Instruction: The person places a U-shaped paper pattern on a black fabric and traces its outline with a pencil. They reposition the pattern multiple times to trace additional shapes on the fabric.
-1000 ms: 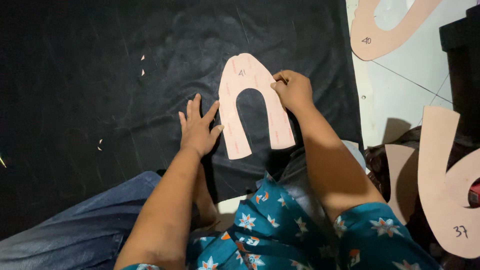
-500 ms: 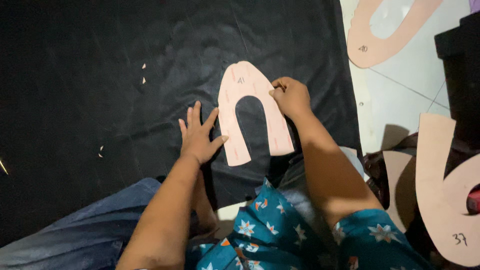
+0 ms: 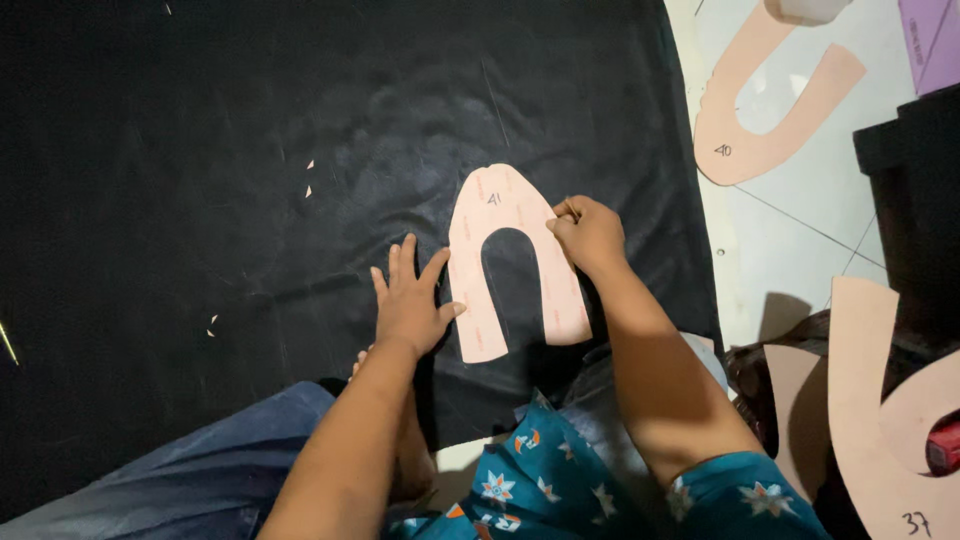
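A pink-tan horseshoe-shaped cardboard pattern (image 3: 480, 250) lies flat on a large black leather sheet (image 3: 250, 150), its open end toward me. My left hand (image 3: 410, 305) rests flat on the sheet with fingers spread, thumb and fingertips on the pattern's left leg. Against the pattern's upper right outer edge, my right hand (image 3: 590, 235) is closed with its fingers pinched around a small marking tool that is mostly hidden.
Other cardboard patterns lie on the white tiled floor: one at the top right (image 3: 750, 150), larger ones at the bottom right (image 3: 860, 400). A black box (image 3: 915, 190) stands at the right edge. Small pale scraps (image 3: 309, 178) dot the sheet. My knee in blue jeans (image 3: 200, 470) is at the bottom left.
The view has tilted, so the pattern and both hands sit lower in the picture. The hands keep the same places on the pattern.
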